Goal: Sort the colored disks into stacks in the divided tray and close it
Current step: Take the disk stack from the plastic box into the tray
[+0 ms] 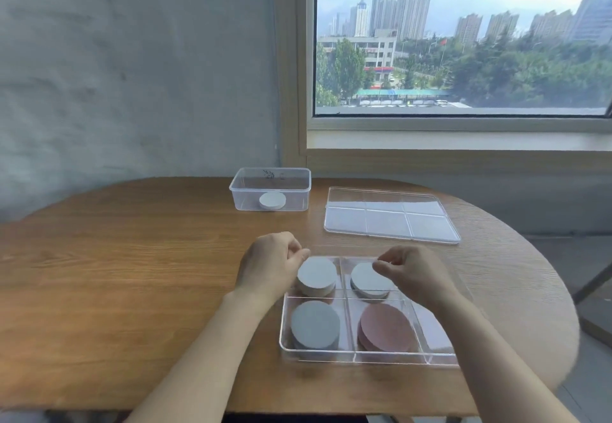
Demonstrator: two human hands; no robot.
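A clear divided tray (367, 358) lies near the table's front edge. Its back left compartment holds a white disk stack (316, 276), and my left hand (270, 265) curls around that stack's left side. A second pale stack (366, 282) fills the back middle compartment, with my right hand (409, 272) over it, fingertips pinching its far edge. In the front row sit a grey stack (315, 325) and a pink stack (385, 328). One white disk (272, 200) lies in the clear box (270, 187) behind. The tray's clear lid (390, 215) lies flat at the back right.
The round wooden table (132, 273) stands against a grey wall and a window. A dark chair leg or frame (592, 280) shows past the table's right edge.
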